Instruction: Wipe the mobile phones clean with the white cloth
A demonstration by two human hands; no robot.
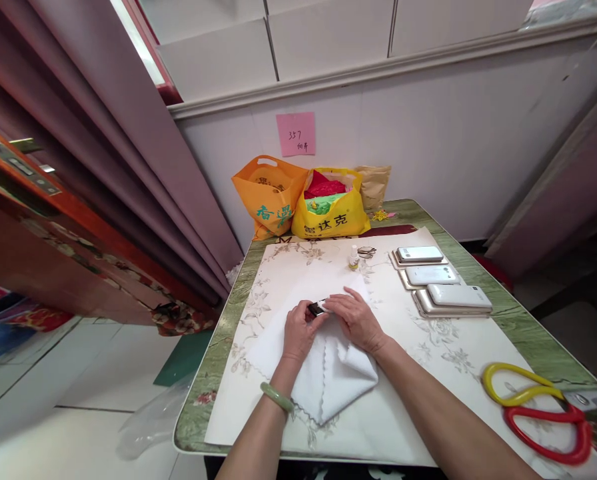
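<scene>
My left hand (298, 330) is closed in a pinch on a small dark object (316, 309), too small to name, held over a white cloth (328, 380). My right hand (357, 320) lies on the cloth just right of it, its fingers together and bent toward the dark object, touching cloth and object. The cloth is partly folded and spread on a pale floral sheet (428, 360) that covers the green table (518, 320). A green bangle (277, 397) circles my left wrist.
Three white phones (443, 277) lie in a row at the right of the sheet. A small bottle (353, 257) and a pair of glasses (366, 251) stand behind the cloth. Orange (268, 197) and yellow bags (331, 213) sit by the wall. Yellow-and-red scissors (538, 410) lie near right.
</scene>
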